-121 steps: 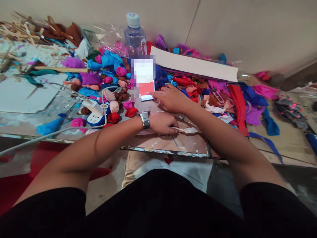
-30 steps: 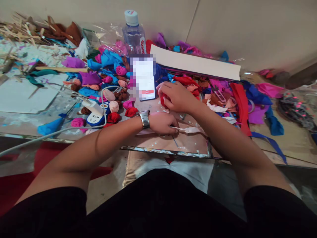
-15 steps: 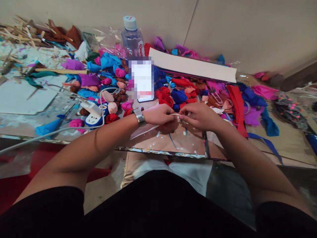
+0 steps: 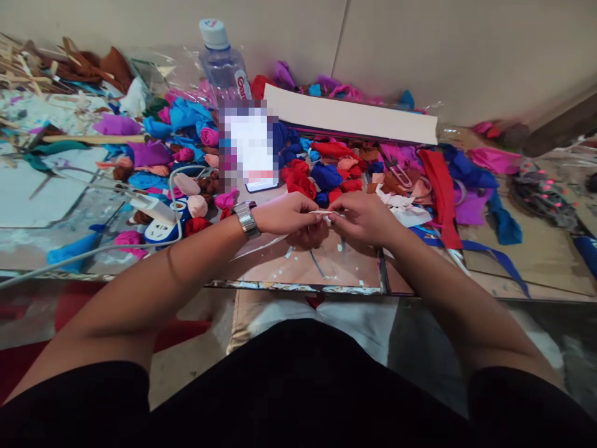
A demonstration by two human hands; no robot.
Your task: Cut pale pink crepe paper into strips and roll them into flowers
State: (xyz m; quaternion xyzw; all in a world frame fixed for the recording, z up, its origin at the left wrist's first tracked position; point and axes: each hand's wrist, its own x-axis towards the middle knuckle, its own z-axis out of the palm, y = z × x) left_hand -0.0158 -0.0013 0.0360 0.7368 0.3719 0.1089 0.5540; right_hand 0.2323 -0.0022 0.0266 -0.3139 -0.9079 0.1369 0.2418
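Close together over the near part of the table, my left hand (image 4: 289,213) and my right hand (image 4: 366,218) pinch a thin pale strip (image 4: 323,213) between their fingertips. It looks like narrow paper or cloth, and most of it is hidden by the fingers. A long whitish length (image 4: 261,246) runs out below my left wrist across the tabletop; whether it joins the pinched strip I cannot tell. Red and blue crumpled pieces (image 4: 326,176) lie just beyond my fingertips. Beside my right wrist is a crumpled white piece (image 4: 410,213).
A lit phone (image 4: 252,146) leans before a clear bottle (image 4: 226,71). A white cable (image 4: 116,246) leads to a power socket (image 4: 161,230) at left. Behind my hands lies a long cream board (image 4: 349,115). Scissors-like metal (image 4: 396,167), green-handled pliers (image 4: 51,149) and wood sticks (image 4: 28,68) are scattered about.
The view has shifted slightly, so the table things appear further left. Both hands keep their pinch with fingertips a little rearranged. More of the white crumpled piece by my right wrist shows.
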